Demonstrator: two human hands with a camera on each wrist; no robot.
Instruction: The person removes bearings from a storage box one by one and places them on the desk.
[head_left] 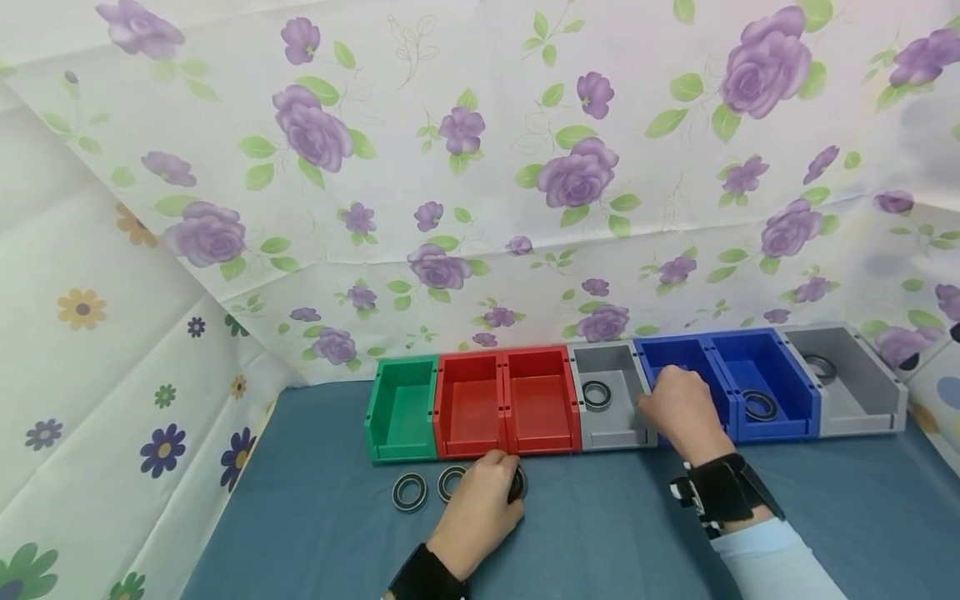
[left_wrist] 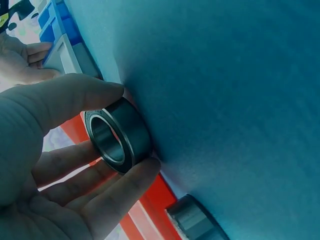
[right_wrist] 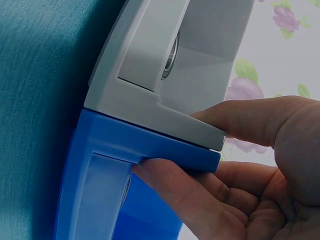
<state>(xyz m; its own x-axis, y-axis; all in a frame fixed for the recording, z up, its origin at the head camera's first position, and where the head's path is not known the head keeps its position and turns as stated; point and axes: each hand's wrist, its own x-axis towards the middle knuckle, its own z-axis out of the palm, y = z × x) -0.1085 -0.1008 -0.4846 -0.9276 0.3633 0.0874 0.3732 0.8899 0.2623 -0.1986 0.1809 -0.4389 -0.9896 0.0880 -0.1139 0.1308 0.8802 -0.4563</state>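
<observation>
My left hand (head_left: 480, 508) pinches a ball bearing (left_wrist: 117, 135) between thumb and fingertips, just in front of the red bins (head_left: 504, 450). A second bearing (head_left: 450, 482) lies beside that hand, partly covered by it, and a third bearing (head_left: 409, 492) lies further left on the cloth. My right hand (head_left: 686, 412) holds the adjoining side walls of a grey bin (head_left: 617, 435) and the left blue bin (right_wrist: 145, 140), thumb on the grey side and fingers on the blue. Part of a bearing (right_wrist: 126, 190) shows inside that blue bin; the head view hides it behind the hand.
The bins stand in a row against the flowered backdrop (head_left: 450, 167), with a green bin (head_left: 401, 454) at the left end. Bearings lie in the middle grey bin (head_left: 597, 395), right blue bin (head_left: 761, 406) and end grey bin (head_left: 820, 367). A blue-grey cloth (head_left: 600, 525) covers the table.
</observation>
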